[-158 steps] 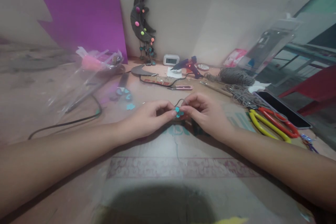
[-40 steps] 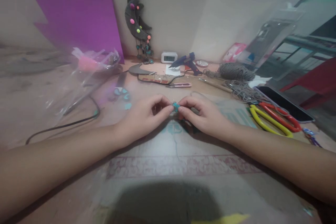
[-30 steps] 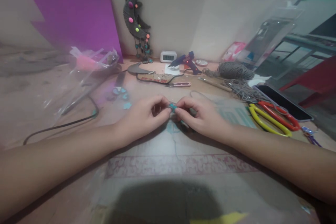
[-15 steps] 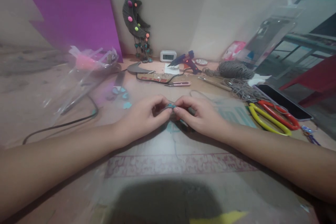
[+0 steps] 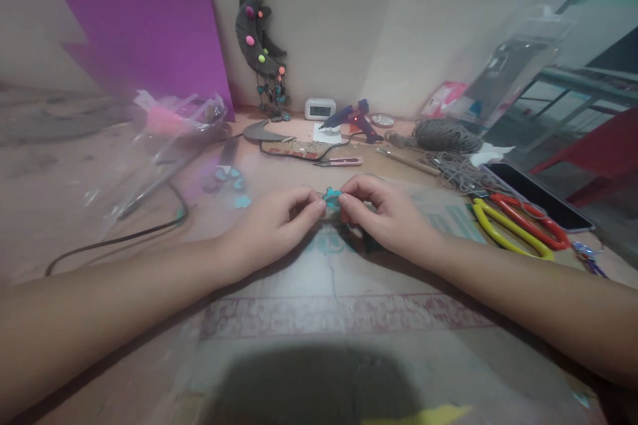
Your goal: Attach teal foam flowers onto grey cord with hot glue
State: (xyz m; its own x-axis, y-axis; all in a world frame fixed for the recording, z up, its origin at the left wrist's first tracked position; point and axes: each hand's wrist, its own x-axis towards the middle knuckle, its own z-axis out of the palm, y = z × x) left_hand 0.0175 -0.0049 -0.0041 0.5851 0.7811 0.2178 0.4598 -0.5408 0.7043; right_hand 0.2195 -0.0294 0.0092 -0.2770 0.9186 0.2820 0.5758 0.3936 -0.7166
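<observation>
Small teal piece [image 5: 331, 195]: bright, lobed edge, flower-like; finer detail too small to read. Sits between the two hands, at their fingertips. Left hand [image 5: 286, 216] pinches its left side, thumb against forefinger; right hand [image 5: 386, 212] pinches its right. Similar teal cut-out [image 5: 242, 201] lies near the left hand.

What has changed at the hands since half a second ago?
The left hand and right hand have drawn slightly apart, uncovering more of the teal piece held between them. Nothing was visibly taken up or let go. The glue gun, clock and phone stayed put.
</observation>
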